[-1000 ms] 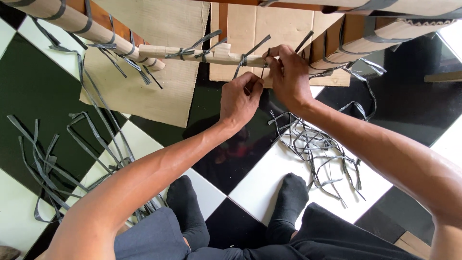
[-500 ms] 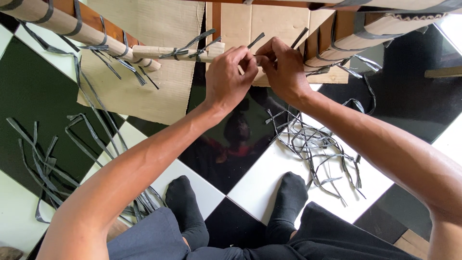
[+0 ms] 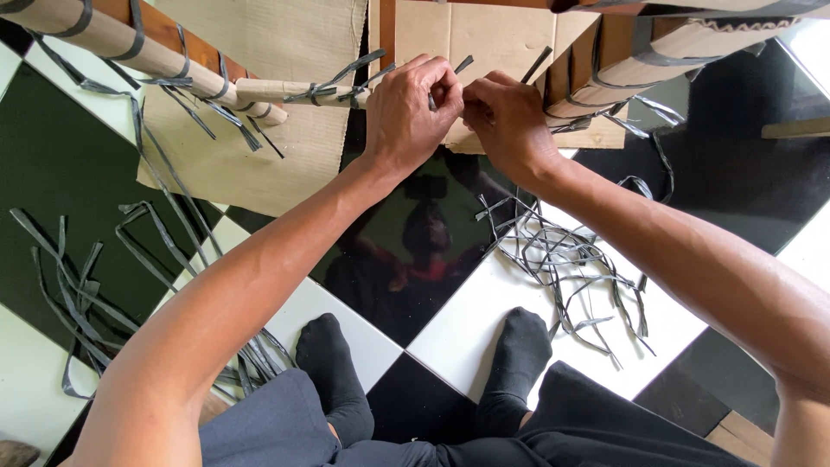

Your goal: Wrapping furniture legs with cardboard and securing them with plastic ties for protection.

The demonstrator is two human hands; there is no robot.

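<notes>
The left hand (image 3: 415, 108) and right hand (image 3: 510, 121) met, knuckles almost touching, at the end of a cardboard-wrapped bar (image 3: 294, 91) that ran across the top of the view. Both hands had their fingers curled together and pinched on a grey strap (image 3: 445, 79), whose short end poked up between them. The left hand covered the bar's end, so how the strap sat on it could not be told. More grey straps were knotted along that bar, their loose tails sticking out.

A second wrapped bar (image 3: 112, 43) slanted down from the upper left, also banded with straps, and a third (image 3: 657, 56) came in from the upper right. Behind them lay flat cardboard (image 3: 259, 164) on the black-and-white tiled floor (image 3: 484, 320).

A pile of loose straps (image 3: 562, 259) lay on a white tile just below the right wrist. Another bunch (image 3: 78, 277) sprawled on the dark tile at the left, well apart from the hands.

The person's feet in black socks (image 3: 333, 372) rested on the floor beneath the arms, one either side of a tile corner.
</notes>
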